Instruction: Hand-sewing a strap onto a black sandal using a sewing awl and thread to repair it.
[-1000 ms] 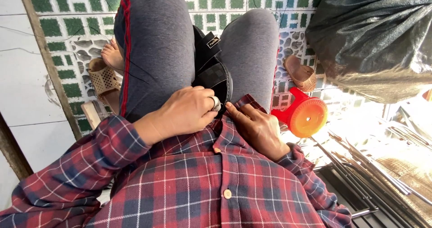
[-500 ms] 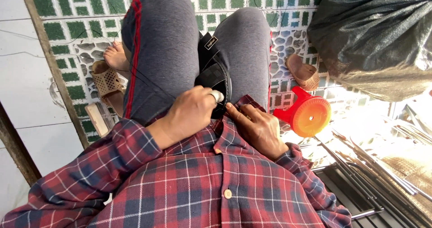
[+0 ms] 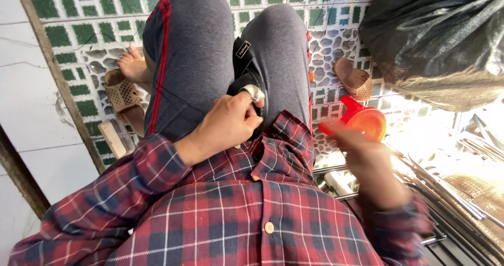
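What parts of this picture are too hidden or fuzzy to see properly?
- Right hand: motion-blurred in the head view; fingers unclear.
- Black object between the knees: mostly covered by the left hand and legs.
- Black bag: cut off by the frame edge.
- Right side: glare washes out the floor.

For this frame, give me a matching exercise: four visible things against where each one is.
Things:
1. left hand
2. right hand
3. orange-red round object
4. black plastic bag

Places:
A. top right corner
B. on the lap, at a small white item
C. on the floor by the right knee
D. blurred, out beside the right hip

Pairs: 1-B, 2-D, 3-C, 4-A
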